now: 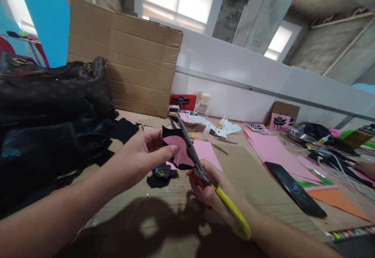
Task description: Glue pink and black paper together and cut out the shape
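Left hand (131, 154) has the pink-and-black cutout (177, 148) pinched, thumb on the pink face and fingers behind, mid-frame. Right hand (213, 183) has fingers curled round the handles of the scissors (190, 148), blades along the cutout's right edge. Can't tell exactly how those fingers sit, the handles hide some.

Elbow room's mostly right of center, where the cardboard mat (246, 172) runs over toward a black smartphone (295, 189). Left is tighter: black fabric scraps (124, 131) and a handbag (55, 86) cut off by the frame edge. A cardboard panel (125, 54) stands behind.

Bag has a monogram-type print, too soft to read. Reddish marks on the concrete pillar (263, 19), upper right, are just as illegible. A bit of someone else's hand (367, 169) pokes in at the far right edge, blurry.
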`<state>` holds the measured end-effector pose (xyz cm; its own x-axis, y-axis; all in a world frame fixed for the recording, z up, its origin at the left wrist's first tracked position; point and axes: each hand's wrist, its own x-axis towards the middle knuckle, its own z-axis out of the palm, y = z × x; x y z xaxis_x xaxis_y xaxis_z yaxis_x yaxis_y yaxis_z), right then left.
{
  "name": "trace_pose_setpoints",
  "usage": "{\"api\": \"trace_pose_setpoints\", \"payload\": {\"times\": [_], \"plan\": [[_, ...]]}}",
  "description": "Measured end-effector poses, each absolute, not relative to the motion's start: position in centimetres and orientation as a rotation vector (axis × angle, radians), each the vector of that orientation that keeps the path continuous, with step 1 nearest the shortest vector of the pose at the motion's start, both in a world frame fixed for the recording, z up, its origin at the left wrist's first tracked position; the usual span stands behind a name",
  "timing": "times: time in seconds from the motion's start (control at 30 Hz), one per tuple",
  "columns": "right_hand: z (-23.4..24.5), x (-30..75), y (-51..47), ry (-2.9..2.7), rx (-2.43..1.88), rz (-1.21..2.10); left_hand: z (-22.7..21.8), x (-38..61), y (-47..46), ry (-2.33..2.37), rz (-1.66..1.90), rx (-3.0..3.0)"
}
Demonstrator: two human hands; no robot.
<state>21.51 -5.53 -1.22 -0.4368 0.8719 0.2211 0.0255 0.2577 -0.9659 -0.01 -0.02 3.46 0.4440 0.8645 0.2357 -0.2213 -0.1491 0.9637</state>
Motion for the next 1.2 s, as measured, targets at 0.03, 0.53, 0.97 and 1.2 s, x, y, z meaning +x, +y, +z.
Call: {"api": "trace_pose_setpoints", "payload": {"times": [0.03,0.53,0.97,1.2], "plan": [[-1.3,21.6,-5.5,-1.692,-0.832,1.283,3.4,-0.1,0.0,0.626,1.060,1.420],[-2.3,22.0,-5.2,-1.674,-0.877,1.227,3.5,-0.2,0.2,0.642,1.063,1.404],[-1.6,21.8,-5.3,-1.676,-0.947,1.256,3.6,-0.2,0.2,0.763,1.098,1.487],[-1.6,21.8,-5.2,-1.673,-0.924,1.254,3.5,-0.4,0.3,0.806,1.091,1.515]]}}
